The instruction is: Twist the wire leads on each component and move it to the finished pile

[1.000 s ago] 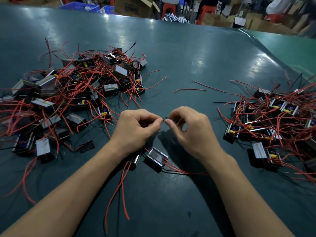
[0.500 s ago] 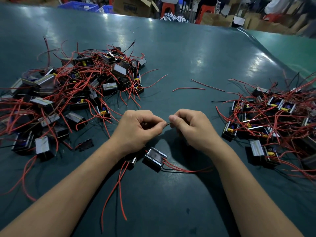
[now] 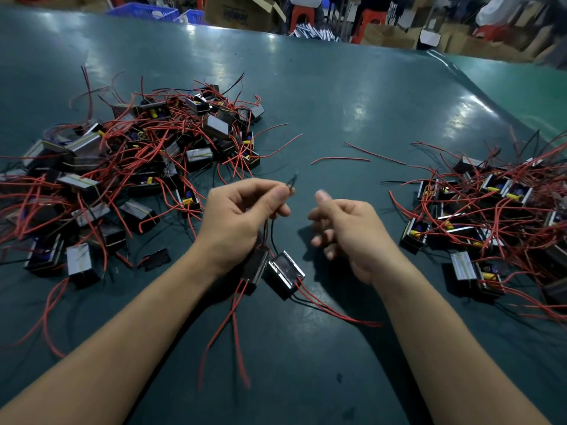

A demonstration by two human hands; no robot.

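My left hand (image 3: 242,216) pinches the bare ends of the black wire leads (image 3: 291,180) between thumb and forefinger, a little above the table. The leads run down to a small black component with a metal face (image 3: 286,269) lying under my wrists, beside a second component (image 3: 256,268) half hidden by my left wrist. Red leads trail from both toward me. My right hand (image 3: 346,228) hovers to the right of the lead ends, fingers loosely curled and holding nothing, slightly blurred.
A large pile of components with red leads (image 3: 129,167) covers the table's left side. Another pile (image 3: 497,216) lies at the right. Two loose red wires (image 3: 340,159) lie beyond my hands. The green table (image 3: 322,96) ends at boxes and stools behind.
My right hand has let go of the lead ends and drawn away to the right. My left hand has kept hold of the leads and lifted them slightly.
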